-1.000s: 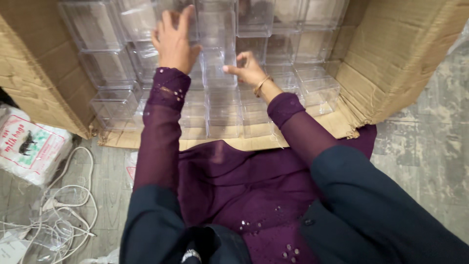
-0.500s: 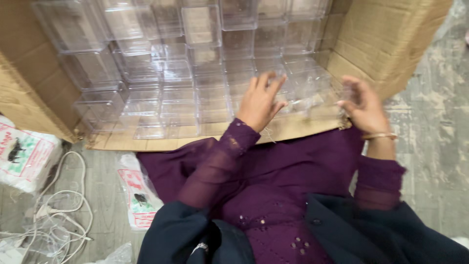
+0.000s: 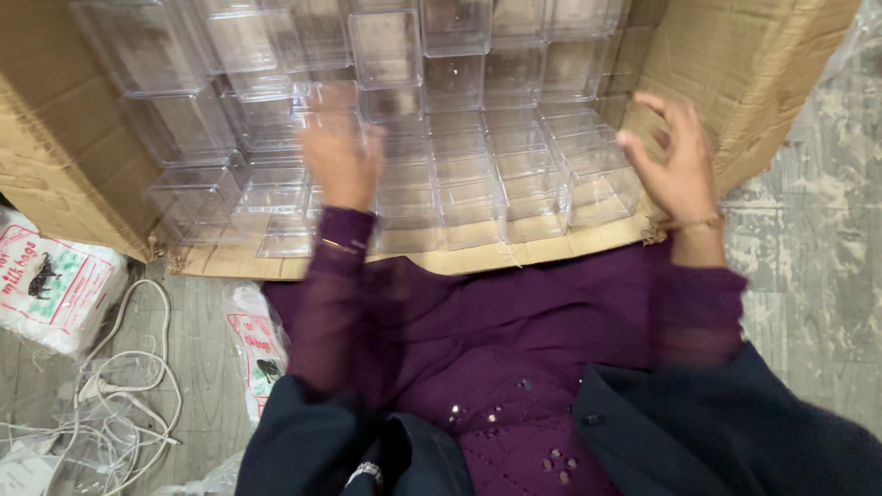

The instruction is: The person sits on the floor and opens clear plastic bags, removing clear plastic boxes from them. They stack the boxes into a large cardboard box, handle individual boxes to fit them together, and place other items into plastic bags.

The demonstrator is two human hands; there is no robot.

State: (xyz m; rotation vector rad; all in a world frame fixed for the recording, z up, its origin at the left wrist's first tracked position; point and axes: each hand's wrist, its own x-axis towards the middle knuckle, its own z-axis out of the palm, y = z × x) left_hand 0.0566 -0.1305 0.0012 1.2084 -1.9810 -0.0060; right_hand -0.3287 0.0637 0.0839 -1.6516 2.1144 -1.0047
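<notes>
The clear plastic boxes (image 3: pixel 478 174) lie stacked in rows inside the open cardboard carton (image 3: pixel 735 64), directly ahead of the person's purple-sleeved arms. The left hand (image 3: pixel 342 152) is the nearer one, lying over the boxes at the carton's middle with fingers pointing into the stack; motion blur hides whether they are spread or gripping. The right hand (image 3: pixel 675 161) hovers empty by the carton's right wall, just beside the rightmost boxes, fingers loosely curled and apart
</notes>
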